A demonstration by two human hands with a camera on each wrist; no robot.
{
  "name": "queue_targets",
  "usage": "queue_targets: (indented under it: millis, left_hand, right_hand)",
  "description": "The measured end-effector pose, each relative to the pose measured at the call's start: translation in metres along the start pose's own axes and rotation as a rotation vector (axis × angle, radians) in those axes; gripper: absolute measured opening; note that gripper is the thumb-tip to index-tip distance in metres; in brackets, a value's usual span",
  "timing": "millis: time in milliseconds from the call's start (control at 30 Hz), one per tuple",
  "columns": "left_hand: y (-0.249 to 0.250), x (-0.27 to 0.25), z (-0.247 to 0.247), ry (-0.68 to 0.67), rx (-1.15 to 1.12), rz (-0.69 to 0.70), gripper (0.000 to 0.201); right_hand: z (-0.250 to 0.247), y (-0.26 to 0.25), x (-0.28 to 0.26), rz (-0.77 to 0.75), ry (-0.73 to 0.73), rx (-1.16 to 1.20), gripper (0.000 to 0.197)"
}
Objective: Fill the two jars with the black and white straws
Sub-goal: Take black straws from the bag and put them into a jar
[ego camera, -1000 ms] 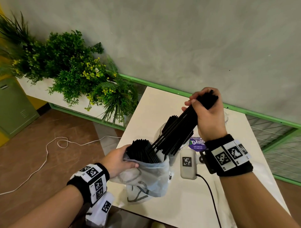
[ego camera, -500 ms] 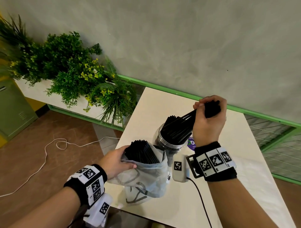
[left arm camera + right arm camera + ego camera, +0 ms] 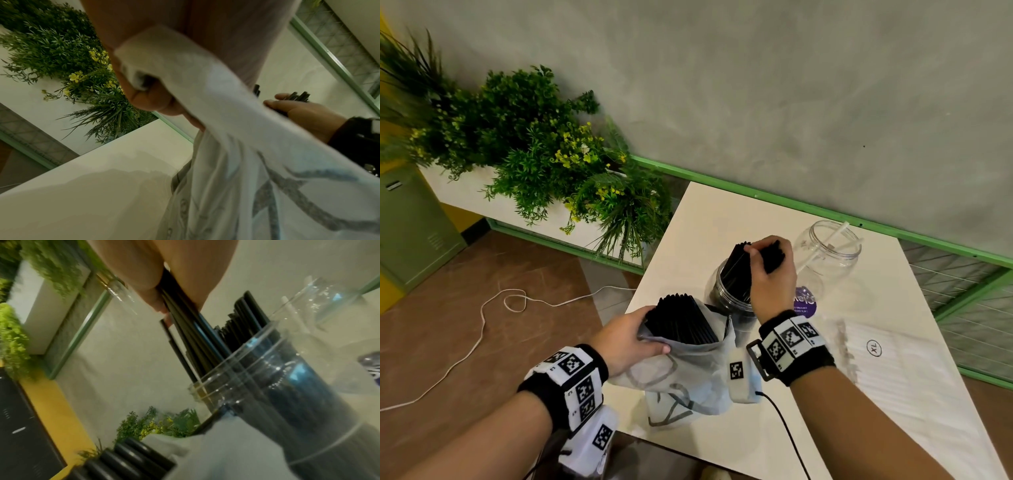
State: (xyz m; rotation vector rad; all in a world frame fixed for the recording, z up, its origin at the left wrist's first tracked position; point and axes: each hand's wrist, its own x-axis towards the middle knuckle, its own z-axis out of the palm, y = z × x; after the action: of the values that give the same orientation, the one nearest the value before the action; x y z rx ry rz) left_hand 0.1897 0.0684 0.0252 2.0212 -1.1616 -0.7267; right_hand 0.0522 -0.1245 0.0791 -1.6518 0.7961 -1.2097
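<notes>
My right hand (image 3: 768,263) grips a bunch of black straws (image 3: 739,270) whose lower ends stand inside a clear jar (image 3: 717,293) packed with more black straws. In the right wrist view the bunch of straws (image 3: 185,324) runs from my fingers down into the jar (image 3: 267,386). My left hand (image 3: 626,337) holds the rim of a translucent bag (image 3: 688,380) from which more black straws (image 3: 681,318) stick out. A second clear jar (image 3: 828,255) behind holds a few white straws (image 3: 835,234). In the left wrist view my fingers (image 3: 152,97) pinch the bag (image 3: 236,138).
A white table (image 3: 722,219) carries it all; a clear pack of white straws marked XL (image 3: 887,356) lies at the right. Green plants (image 3: 534,154) fill a planter to the left. A white cable (image 3: 482,318) lies on the brown floor. A green rail (image 3: 756,195) runs along the wall.
My right hand has carried the bunch of black straws from the bag over to the near jar and lowered it, so the straws now stand steeper inside the jar. The left hand stays on the bag.
</notes>
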Motion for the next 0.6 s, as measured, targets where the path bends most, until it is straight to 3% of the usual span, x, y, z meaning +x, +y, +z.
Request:
queue_targets:
  millis: [300,433,600]
  left_hand:
    - [0.001,0.002,0.000,-0.008,0.021,0.000,0.069]
    - [0.001,0.003,-0.001,-0.005,0.021,0.000,0.070]
    - [0.003,0.003,-0.001,-0.012,0.009,0.005,0.069]
  right_hand:
    - [-0.015,0.014,0.014,0.234,-0.293,-0.100,0.005]
    - [-0.023,0.013,0.019,0.191,-0.275,-0.168,0.002]
    - [-0.029,0.011,0.024,0.083,-0.252,-0.378,0.013]
